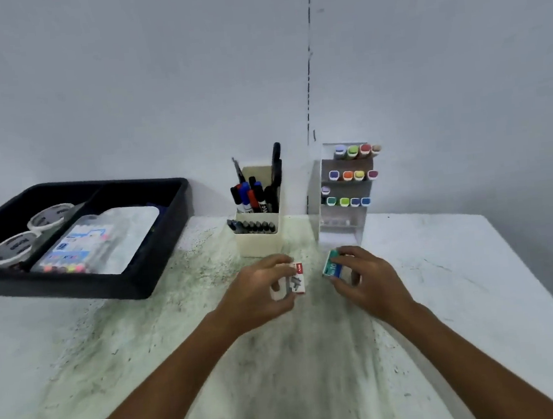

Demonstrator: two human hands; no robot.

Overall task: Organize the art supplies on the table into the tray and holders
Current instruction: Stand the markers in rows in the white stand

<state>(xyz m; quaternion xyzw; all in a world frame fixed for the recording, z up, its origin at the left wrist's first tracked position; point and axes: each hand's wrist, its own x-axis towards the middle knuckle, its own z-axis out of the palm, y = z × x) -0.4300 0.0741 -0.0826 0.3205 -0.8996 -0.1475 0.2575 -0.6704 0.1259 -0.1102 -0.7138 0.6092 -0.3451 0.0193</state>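
So the black tray point(160, 269) sits way off to the left on the table point(475, 275), with the cream holder point(259, 241) just past the hands. Left hand point(259, 294) grips a red-and-white box point(296, 279), right hand point(371, 281) grips a green box point(332, 266). Left's nearer the tray, so I'd guess it goes first.

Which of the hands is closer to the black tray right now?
Left. The left hand, holding a small red and white box, lies just right of the black tray. The right hand, holding a green box, is farther right, past the cream pen holder.
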